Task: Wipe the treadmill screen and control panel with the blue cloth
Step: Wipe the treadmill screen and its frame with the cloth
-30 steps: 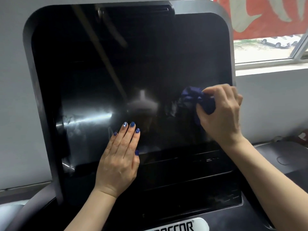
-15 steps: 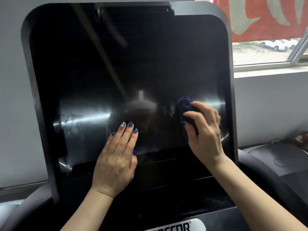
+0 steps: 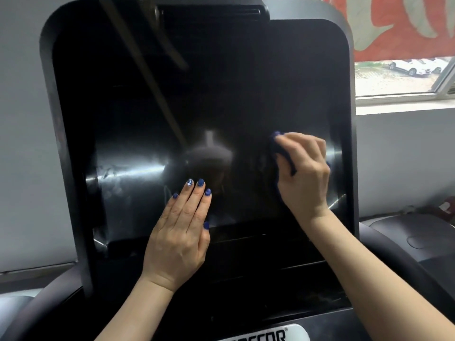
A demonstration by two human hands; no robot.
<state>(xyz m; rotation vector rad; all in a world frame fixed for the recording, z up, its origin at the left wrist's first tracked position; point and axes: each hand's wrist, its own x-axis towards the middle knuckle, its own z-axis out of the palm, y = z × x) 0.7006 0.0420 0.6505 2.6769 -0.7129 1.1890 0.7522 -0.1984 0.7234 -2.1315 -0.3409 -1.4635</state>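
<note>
Treadmill screen [image 3: 197, 107], dark and glossy, upright in its frame. Right hand [image 3: 305, 173] closed around the bunched blue cloth [image 3: 277, 143], pressing it against the glass near the screen's right edge. Left hand [image 3: 179, 239] open, fingers together, laid flat on the screen's lower middle, well apart from the cloth.

One treadmill screen [image 3: 197, 107] was in view, with one blue cloth [image 3: 280, 153] against it. There were two hands: one left hand [image 3: 179, 239] and one right hand [image 3: 305, 175]. One window [image 3: 403, 77] showed at far right, with two white cars [image 3: 416, 66] beyond it.
</note>
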